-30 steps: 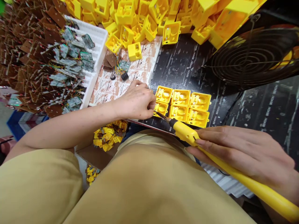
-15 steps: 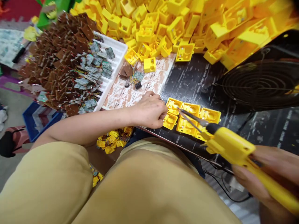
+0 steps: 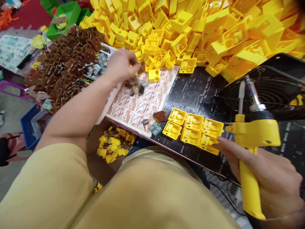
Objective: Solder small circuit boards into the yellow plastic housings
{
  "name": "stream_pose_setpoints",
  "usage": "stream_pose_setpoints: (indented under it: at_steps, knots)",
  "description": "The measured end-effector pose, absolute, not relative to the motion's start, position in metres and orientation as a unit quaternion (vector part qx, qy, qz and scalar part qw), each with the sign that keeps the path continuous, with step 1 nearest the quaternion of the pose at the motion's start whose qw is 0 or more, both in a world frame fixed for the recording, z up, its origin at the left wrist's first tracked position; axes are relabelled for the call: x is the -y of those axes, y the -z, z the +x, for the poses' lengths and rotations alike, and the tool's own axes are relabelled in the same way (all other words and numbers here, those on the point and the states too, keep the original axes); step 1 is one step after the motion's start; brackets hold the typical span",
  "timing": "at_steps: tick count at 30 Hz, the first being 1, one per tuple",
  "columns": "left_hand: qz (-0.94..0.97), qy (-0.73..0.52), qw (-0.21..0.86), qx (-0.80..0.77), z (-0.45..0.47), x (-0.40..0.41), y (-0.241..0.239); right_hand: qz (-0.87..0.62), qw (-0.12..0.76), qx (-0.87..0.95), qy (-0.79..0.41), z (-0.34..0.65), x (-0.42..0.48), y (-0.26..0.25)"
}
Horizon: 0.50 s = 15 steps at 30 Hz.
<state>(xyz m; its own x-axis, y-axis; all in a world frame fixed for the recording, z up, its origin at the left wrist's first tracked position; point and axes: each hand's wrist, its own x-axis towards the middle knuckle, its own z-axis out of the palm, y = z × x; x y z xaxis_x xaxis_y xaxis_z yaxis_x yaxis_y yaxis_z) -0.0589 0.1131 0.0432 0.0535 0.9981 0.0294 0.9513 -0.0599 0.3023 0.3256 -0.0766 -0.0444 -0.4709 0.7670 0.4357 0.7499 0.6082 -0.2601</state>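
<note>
My left hand (image 3: 122,66) reaches over the patterned sheet with its fingers pinched, apparently on a brown circuit board with thin wires; motion blur and the fingers hide most of it. Beneath them are a blurred black part (image 3: 141,89) and a small round part (image 3: 132,92). My right hand (image 3: 267,171) is wrapped round the handle of a yellow soldering gun (image 3: 259,130), whose metal tip points upward. Beside its thumb, several open yellow cases (image 3: 192,135) lie in two rows. Left of them rest a wired brown board (image 3: 159,116), a green board (image 3: 155,128) and a round black part (image 3: 145,122).
A large heap of yellow cases (image 3: 166,28) fills the back. Brown boards (image 3: 64,60) are piled at the left. A black fan (image 3: 262,86) stands at the right, behind the soldering gun. Below the table edge, a carton holds yellow pieces (image 3: 114,143).
My left hand has moved from the yellow cases to the parts on the sheet at the left. A wired board set now shows beside the cases. The soldering gun has lifted off them and swung upright.
</note>
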Motion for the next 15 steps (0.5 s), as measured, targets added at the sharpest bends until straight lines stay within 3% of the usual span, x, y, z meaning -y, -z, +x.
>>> stream_pose_setpoints:
  at_steps: [3,6,11,15]
  knots:
    - [0.672,-0.306,0.281,-0.613,-0.065,-0.120,-0.059,-0.386,0.269,0.883,0.004,0.320,0.059,0.043]
    - [0.606,-0.377,0.427,-0.555,-0.061,-0.120,-0.064,-0.347,0.274,0.896,-0.036,0.314,0.040,0.048]
    - [0.577,-0.259,0.584,-0.509,-0.038,-0.100,-0.041,-0.349,0.265,0.896,-0.072,0.298,0.028,0.057]
    - [0.632,-0.216,0.553,-0.498,-0.020,-0.075,-0.017,-0.363,0.285,0.883,-0.079,0.274,0.037,0.059]
